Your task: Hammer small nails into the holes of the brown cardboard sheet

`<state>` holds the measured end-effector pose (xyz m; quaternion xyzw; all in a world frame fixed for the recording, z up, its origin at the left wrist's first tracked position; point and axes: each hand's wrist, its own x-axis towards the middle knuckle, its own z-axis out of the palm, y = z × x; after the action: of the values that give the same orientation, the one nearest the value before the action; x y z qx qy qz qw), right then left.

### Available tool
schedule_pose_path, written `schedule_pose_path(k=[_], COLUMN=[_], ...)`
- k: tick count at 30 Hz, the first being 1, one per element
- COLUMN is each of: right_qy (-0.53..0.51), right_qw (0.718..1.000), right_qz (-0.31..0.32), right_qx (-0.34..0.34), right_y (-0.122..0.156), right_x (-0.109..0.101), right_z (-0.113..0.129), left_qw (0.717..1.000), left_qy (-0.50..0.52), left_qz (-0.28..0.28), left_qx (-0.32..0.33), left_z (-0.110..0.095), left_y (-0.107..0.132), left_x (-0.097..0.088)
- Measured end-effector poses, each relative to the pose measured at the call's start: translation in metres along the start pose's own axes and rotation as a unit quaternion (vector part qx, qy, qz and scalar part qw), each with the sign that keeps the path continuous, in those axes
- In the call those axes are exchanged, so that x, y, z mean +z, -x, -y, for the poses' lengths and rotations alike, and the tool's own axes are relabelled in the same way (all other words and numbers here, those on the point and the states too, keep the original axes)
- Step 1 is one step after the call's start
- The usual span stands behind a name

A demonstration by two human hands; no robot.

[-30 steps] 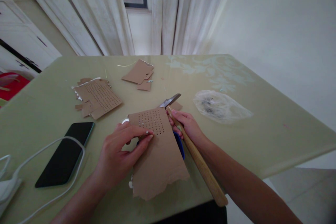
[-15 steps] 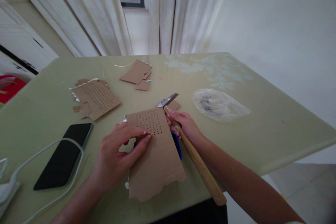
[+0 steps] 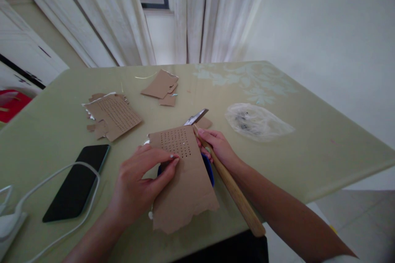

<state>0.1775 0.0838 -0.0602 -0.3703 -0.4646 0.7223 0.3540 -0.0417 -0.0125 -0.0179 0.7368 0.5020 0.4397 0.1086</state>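
A torn brown cardboard sheet (image 3: 185,185) with rows of punched holes lies over a blue round object (image 3: 210,168) near the table's front edge. My left hand (image 3: 140,176) presses on the sheet's left side, thumb and forefinger pinched together just below the holes; what they pinch is too small to make out. My right hand (image 3: 217,146) grips a wooden-handled hammer (image 3: 230,185) high on the handle. The hammer's metal head (image 3: 196,117) sits just beyond the sheet's far edge.
On the green table (image 3: 308,148) lie another perforated cardboard piece (image 3: 114,115), cardboard scraps (image 3: 162,86), a clear plastic bag (image 3: 257,122), a black phone (image 3: 77,181) and a white cable (image 3: 55,172). White curtains (image 3: 191,12) hang behind the table.
Almost nothing moved. The view drifted slightly, and both hands stay in place on the cardboard and the hammer.
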Motion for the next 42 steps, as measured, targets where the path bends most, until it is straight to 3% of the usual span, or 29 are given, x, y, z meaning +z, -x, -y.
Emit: schedule_pose_path(k=[8, 14, 16, 20, 23, 26, 31, 37, 42], right_qy=[0.012, 0.034, 0.065, 0.182, 0.261, 0.312, 0.382, 0.386, 0.449], right_qw=[0.999, 0.99, 0.989, 0.982, 0.962, 0.946, 0.92, 0.919, 0.89], right_qz=[-0.025, -0.082, -0.059, 0.033, 0.053, 0.045, 0.08, 0.034, 0.077], right_qx=[-0.02, -0.111, -0.12, -0.043, -0.057, -0.077, -0.027, -0.068, -0.01], right_y=[-0.001, 0.026, 0.046, 0.087, 0.104, 0.105, 0.094, 0.101, 0.097], right_x=[-0.002, -0.003, 0.0, 0.017, 0.034, 0.046, 0.053, 0.058, 0.059], right_z=[0.008, 0.049, 0.07, 0.11, 0.129, 0.131, 0.125, 0.141, 0.127], left_qw=[0.999, 0.997, 0.997, 0.997, 0.998, 0.998, 0.997, 0.997, 0.997], left_qy=[0.039, 0.068, 0.067, 0.067, 0.058, 0.057, 0.071, 0.078, 0.075], left_qz=[0.015, 0.02, 0.024, 0.023, 0.023, 0.025, 0.026, 0.023, 0.029], left_qx=[0.006, -0.037, -0.036, -0.028, -0.022, -0.015, -0.005, -0.016, -0.008], left_z=[0.005, 0.017, 0.02, 0.022, 0.021, 0.02, 0.024, 0.028, 0.025], left_y=[-0.003, -0.002, -0.002, -0.004, -0.005, -0.006, -0.007, -0.006, -0.006], left_x=[0.005, 0.011, 0.013, 0.015, 0.015, 0.015, 0.018, 0.022, 0.021])
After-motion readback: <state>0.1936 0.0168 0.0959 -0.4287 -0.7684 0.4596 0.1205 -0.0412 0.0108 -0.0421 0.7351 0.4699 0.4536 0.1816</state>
